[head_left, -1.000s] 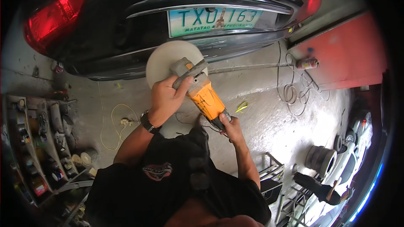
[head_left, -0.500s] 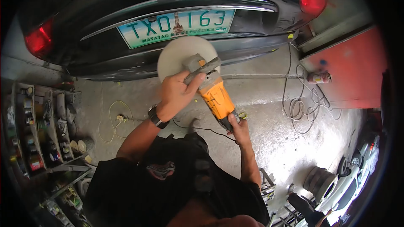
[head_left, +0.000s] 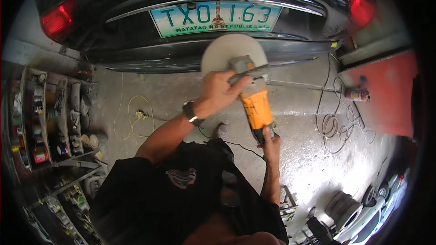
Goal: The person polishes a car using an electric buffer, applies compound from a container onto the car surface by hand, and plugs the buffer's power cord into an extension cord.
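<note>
My left hand [head_left: 218, 94], with a dark watch [head_left: 193, 113] at the wrist, grips the grey head of an orange polisher [head_left: 257, 109]. Its fingers wrap around the front handle area, thumb toward the tool's body. At the lower end, my right hand [head_left: 271, 146] is closed around the black rear grip. A large round whitish pad [head_left: 227, 50] is fitted at the front and overlaps the lower bumper [head_left: 150, 56] of a black car in the view. Whether pad and bumper touch, I cannot tell. Above the pad is the green-and-white licence plate [head_left: 200, 16].
Shelves of cans [head_left: 47, 122] stand at left. A yellow cord [head_left: 129, 113] lies on the floor; a looped hose [head_left: 329, 127] lies at right, near a fire extinguisher [head_left: 357, 94] and a red panel [head_left: 386, 93]. Stacked tyres [head_left: 343, 208] and a light-coloured car [head_left: 370, 218] are at lower right.
The view has shifted, so the car and floor items appear farther right. The polisher appears farther right too and points more straight ahead. Both hands keep their hold on it.
</note>
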Motion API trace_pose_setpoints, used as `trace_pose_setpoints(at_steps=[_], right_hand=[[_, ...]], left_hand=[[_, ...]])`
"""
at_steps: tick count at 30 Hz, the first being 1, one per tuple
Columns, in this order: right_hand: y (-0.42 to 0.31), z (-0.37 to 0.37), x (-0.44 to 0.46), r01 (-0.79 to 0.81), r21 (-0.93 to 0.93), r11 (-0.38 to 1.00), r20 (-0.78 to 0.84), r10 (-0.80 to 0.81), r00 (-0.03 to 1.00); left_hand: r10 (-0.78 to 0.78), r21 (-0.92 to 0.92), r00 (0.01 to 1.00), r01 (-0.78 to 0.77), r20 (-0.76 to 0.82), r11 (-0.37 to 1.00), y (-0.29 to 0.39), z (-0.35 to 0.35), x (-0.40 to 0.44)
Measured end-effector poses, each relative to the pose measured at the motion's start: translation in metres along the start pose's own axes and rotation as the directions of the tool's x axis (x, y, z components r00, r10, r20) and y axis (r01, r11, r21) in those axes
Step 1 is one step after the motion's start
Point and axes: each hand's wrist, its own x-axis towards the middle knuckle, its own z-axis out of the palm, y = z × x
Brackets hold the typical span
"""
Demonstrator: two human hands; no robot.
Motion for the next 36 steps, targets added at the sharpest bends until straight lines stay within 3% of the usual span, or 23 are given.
trace_pose_setpoints(at_steps=[2, 4, 6, 9, 10, 12, 15, 17, 21, 26, 29, 32, 36], right_hand=[[-0.005, 0.035, -0.016, 0.01, -0.019, 1.0, 0.032, -0.01, 0.999], [-0.018, 0.068, -0.031, -0.031, -0.02, 0.999, 0.133, 0.033, 0.99], [-0.013, 0.101, -0.033, -0.041, -0.07, 0.997, 0.222, 0.055, 0.974], [0.04, 0.146, -0.014, 0.059, -0.199, 0.978, 0.227, -0.013, 0.974], [0.043, 0.152, -0.012, 0.103, -0.23, 0.968, 0.224, -0.05, 0.973], [0.037, 0.15, -0.013, 0.113, -0.101, 0.989, 0.231, -0.087, 0.969], [0.038, 0.124, -0.012, 0.026, -0.026, 0.999, 0.225, -0.02, 0.974], [0.05, 0.097, -0.002, 0.004, 0.038, 0.999, 0.193, -0.011, 0.981], [0.09, 0.057, 0.02, 0.043, 0.236, 0.971, 0.072, -0.061, 0.996], [0.107, 0.03, 0.037, 0.072, 0.29, 0.954, 0.013, -0.079, 0.997], [0.12, 0.041, 0.034, -0.016, 0.25, 0.968, 0.024, 0.01, 1.0], [0.15, 0.081, 0.031, 0.043, 0.271, 0.962, 0.067, -0.063, 0.996], [0.131, 0.157, 0.009, 0.1, 0.226, 0.969, 0.113, -0.128, 0.985]], left_hand=[[-0.172, 0.045, 0.984, 0.17, 0.044, 0.984, -0.005, -0.041, -0.017], [-0.078, 0.005, 0.99, 0.079, -0.121, 0.997, -0.008, -0.076, -0.036], [-0.127, -0.058, 0.979, 0.119, -0.162, 0.991, -0.015, -0.111, -0.053], [-0.226, 0.148, 0.965, 0.245, -0.135, 0.958, -0.024, -0.155, -0.069], [-0.228, 0.174, 0.964, 0.25, -0.137, 0.952, -0.024, -0.156, -0.07], [-0.224, 0.233, 0.965, 0.251, -0.137, 0.939, -0.024, -0.156, -0.069], [-0.04, 0.173, 0.987, 0.067, -0.152, 0.983, -0.02, -0.116, -0.06], [-0.01, 0.136, 0.995, 0.024, -0.103, 0.99, -0.019, -0.078, -0.05], [-0.002, 0.245, 0.984, -0.042, 0.177, 0.969, -0.004, -0.011, -0.024], [0.106, 0.235, 0.942, -0.187, 0.318, 0.954, 0.005, 0.043, 0.005], [0.099, 0.209, 0.942, -0.173, 0.321, 0.963, 0.0, 0.037, -0.005], [0.111, 0.216, 0.965, -0.164, 0.237, 0.963, -0.017, 0.0, -0.03], [0.073, 0.289, 0.99, -0.105, 0.122, 0.952, -0.025, -0.078, -0.067]])
